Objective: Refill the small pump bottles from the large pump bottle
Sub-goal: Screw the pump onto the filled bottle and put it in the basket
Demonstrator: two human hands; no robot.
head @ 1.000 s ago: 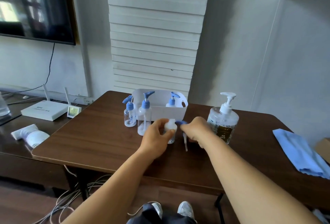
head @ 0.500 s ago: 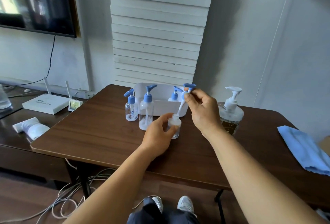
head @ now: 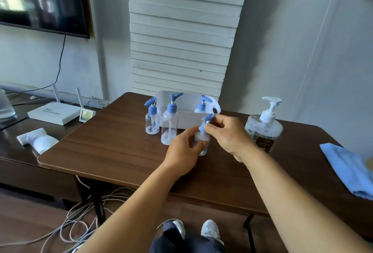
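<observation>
1. We count four small clear plastic pump bottles with blue pump heads on the dark brown wooden table (head: pixel 113 152).
2. The first small bottle (head: pixel 152 119) and the second small bottle (head: pixel 169 125) stand upright, side by side, just in front of the white plastic basket (head: pixel 189 119).
3. The third small bottle (head: pixel 201 105) stands inside the basket; we see only its upper part.
4. The fourth small bottle (head: pixel 202 141) stands on the table between our two hands.
5. Our left hand (head: pixel 182 152) grips the body of the fourth small bottle with curled fingers.
6. Our right hand (head: pixel 228 133) pinches the blue pump head (head: pixel 206 120) at the neck of this bottle. We cannot tell if the head is screwed on.
7. There is one large clear pump bottle with a white pump (head: pixel 263 129). It stands upright to the right of our right hand, near it but apart.
8. One light blue cloth (head: pixel 349 170) lies at the right edge of the table.
9. On the low dark side cabinet (head: pixel 12 152) at the left we see one white router (head: pixel 53 112).
</observation>
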